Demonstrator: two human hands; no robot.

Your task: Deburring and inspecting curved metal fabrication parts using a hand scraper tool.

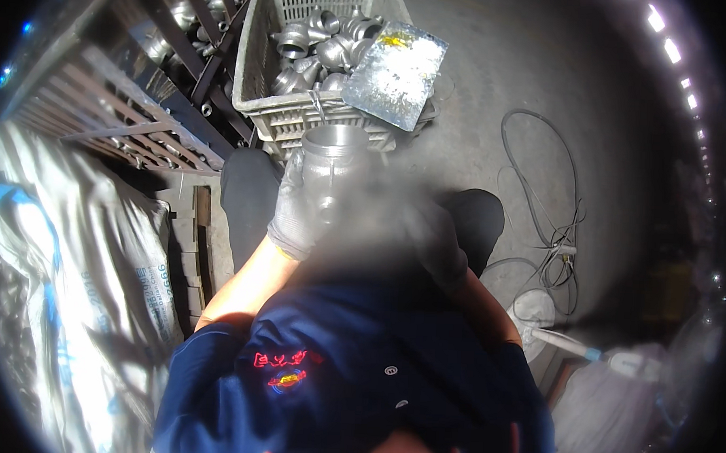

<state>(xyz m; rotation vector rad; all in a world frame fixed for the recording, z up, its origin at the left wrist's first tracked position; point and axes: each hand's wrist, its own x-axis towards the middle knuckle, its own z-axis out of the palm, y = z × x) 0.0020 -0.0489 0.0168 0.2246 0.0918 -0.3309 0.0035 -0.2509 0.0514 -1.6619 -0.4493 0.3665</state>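
Observation:
A grey metal pipe fitting [336, 148] with a wide round mouth stands upright in front of my body, between my knees. My left hand [292, 214], in a grey work glove, grips it from its left side. My right hand [438, 239], gloved as well, is to the right of the fitting. A hazy smear over the middle of the picture hides its fingers, so I cannot tell what it touches. Just beyond the fitting is a grey plastic crate [246, 76] holding several similar metal fittings [336, 54].
A scuffed metal sheet [398, 81] leans over the crate's right corner. Left of the crate stands a barred metal cage [124, 127] with more parts behind it. White woven sacks [77, 279] lie at my left. A looped cable [571, 195] lies on the floor at right, near a white-headed stick [564, 342].

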